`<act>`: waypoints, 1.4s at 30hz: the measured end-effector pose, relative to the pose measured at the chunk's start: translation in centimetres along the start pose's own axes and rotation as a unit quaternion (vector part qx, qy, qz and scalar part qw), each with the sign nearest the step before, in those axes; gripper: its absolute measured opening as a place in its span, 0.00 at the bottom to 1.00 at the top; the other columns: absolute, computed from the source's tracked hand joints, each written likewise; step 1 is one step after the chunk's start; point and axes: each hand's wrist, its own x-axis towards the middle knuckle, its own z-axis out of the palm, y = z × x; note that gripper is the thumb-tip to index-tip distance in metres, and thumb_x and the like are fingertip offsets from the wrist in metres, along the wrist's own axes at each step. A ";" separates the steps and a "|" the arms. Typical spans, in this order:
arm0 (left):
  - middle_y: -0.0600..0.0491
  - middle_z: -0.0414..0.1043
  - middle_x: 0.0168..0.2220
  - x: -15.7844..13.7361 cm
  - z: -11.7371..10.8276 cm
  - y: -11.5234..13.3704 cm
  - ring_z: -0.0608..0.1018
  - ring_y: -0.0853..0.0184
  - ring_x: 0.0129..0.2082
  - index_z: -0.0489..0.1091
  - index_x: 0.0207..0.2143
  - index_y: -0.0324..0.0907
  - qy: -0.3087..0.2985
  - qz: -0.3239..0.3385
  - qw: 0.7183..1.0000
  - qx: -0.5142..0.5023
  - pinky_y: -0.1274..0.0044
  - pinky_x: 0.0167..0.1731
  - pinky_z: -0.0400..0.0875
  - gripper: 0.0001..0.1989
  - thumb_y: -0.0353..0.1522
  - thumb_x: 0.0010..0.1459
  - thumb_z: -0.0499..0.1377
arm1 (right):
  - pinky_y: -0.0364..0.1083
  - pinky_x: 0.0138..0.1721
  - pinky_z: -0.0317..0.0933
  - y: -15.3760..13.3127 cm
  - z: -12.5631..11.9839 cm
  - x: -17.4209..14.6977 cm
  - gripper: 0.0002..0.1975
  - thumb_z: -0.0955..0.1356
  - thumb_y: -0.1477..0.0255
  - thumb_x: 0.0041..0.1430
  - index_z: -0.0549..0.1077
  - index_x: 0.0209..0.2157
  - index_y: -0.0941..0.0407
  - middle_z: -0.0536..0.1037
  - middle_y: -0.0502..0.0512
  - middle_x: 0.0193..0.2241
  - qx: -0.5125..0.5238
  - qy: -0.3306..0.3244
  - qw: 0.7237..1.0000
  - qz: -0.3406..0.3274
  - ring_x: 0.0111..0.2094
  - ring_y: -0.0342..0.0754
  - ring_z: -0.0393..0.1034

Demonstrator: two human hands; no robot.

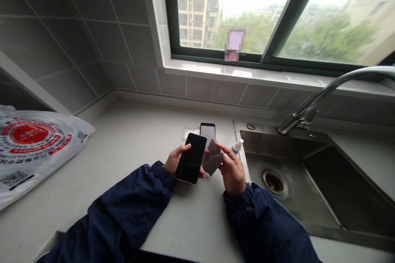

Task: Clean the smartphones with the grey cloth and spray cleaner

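A black smartphone [190,159] lies in my left hand [174,159], its dark screen facing up. The thumb rests on the phone's edge and fingertips show at the far side. My right hand [233,171] pinches a thin grey cloth [212,158] just to the right of the phone. Beyond them a second phone [207,130] with a pale screen lies on the counter, partly hidden by the first. A clear phone case [189,132] is beside it on the left. Behind my right fingers stands a small white-capped bottle [238,146], partly covered.
To the right is a steel sink [293,164] with a curved faucet [321,94]. A printed white plastic bag [37,144] sits on the counter [123,135] at the left. A window [247,12] is above the tiled back wall.
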 end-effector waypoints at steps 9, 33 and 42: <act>0.37 0.79 0.32 -0.2 -0.1 0.3 0.81 0.53 0.35 0.62 0.61 0.29 -0.009 0.047 0.999 -0.011 0.63 0.42 0.72 0.36 0.48 0.63 0.47 | 0.46 0.37 0.70 -0.1 0.5 0.4 0.28 0.78 0.66 0.47 0.74 0.51 0.50 0.80 0.53 0.40 0.080 0.076 0.992 0.062 0.38 0.48 0.75; 0.41 0.77 0.32 -1.2 0.3 1.2 0.80 0.56 0.35 0.60 0.63 0.29 -0.102 -0.012 0.994 -0.036 0.63 0.39 0.75 0.40 0.51 0.61 0.51 | 0.39 0.11 0.63 1.8 0.4 0.2 0.27 0.77 0.52 0.44 0.73 0.39 0.55 0.76 0.50 0.32 -0.064 0.064 0.987 0.130 0.21 0.43 0.71; 0.42 0.77 0.33 -1.3 0.4 2.1 0.79 0.56 0.33 0.62 0.62 0.30 -0.091 0.013 0.995 -0.046 0.62 0.37 0.75 0.38 0.50 0.60 0.52 | 0.38 0.22 0.63 1.7 -0.1 0.9 0.17 0.80 0.62 0.42 0.73 0.25 0.56 0.72 0.47 0.22 0.008 0.079 0.989 0.127 0.23 0.40 0.66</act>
